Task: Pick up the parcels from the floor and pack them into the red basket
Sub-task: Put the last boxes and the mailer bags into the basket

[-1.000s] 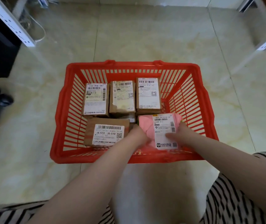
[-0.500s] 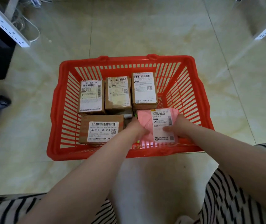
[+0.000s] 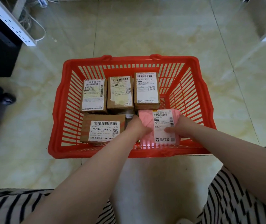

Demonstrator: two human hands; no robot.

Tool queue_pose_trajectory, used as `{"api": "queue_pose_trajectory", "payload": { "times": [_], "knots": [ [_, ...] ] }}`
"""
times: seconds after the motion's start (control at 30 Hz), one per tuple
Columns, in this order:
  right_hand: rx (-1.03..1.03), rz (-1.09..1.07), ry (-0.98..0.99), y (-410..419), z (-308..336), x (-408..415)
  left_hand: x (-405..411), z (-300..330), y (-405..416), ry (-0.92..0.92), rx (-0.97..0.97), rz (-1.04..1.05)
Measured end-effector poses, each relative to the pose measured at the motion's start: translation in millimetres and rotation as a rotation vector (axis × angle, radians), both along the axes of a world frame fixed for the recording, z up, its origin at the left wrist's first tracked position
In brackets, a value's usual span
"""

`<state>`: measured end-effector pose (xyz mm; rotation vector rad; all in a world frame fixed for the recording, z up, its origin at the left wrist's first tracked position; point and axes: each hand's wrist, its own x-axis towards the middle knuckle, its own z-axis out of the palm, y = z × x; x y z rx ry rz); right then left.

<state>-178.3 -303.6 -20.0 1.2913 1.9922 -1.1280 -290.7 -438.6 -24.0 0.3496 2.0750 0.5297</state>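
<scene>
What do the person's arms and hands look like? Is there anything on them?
Both forearms are bare: no sleeves, gloves, watch or rings show on the left hand or the right hand. Black-and-white striped fabric covers the person's knees below.

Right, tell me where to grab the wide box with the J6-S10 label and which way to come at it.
Take the J6-S10 box by its two short ends, coming straight down from above. It lies flat, label up, along the near wall of the red basket, so its near side is blocked. The left end probably has finger room; the right end is crowded by the left hand on the pink parcel.
</scene>
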Motion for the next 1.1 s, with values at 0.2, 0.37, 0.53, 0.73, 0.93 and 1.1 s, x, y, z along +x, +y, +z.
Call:
{"api": "queue_pose_trajectory", "payload": {
  "times": [0.2,0.37,0.53,0.73,0.93,1.1],
  "knots": [
    [0.064,0.129,-0.101,1.8,17.6,-1.6,-2.3,-0.2,1.0,-0.057,0.011,0.077],
    [0.280,0.415,-0.150,3.4,47.2,-4.2,-2.8,10.9,3.7,-0.072,-0.091,0.032],
    [0.503,0.439,-0.052,12.2,66.4,-20.6,-10.5,49.6,7.2,0.023,-0.207,-0.349],
    [0.390,0.083,0.312,22.8,59.1,-49.3,-81.4,105.6,-1.3,0.079,-0.100,-0.371],
    [0.141,-0.130,0.381,25.8,42.3,-83.1,-138.0,69.4,-56.2,0.537,-0.096,-0.352],
    [-0.004,-0.203,0.393,18.9,20.2,-100.5,-148.8,16.5,-85.6,0.620,-0.120,-0.470]
  ]
}}
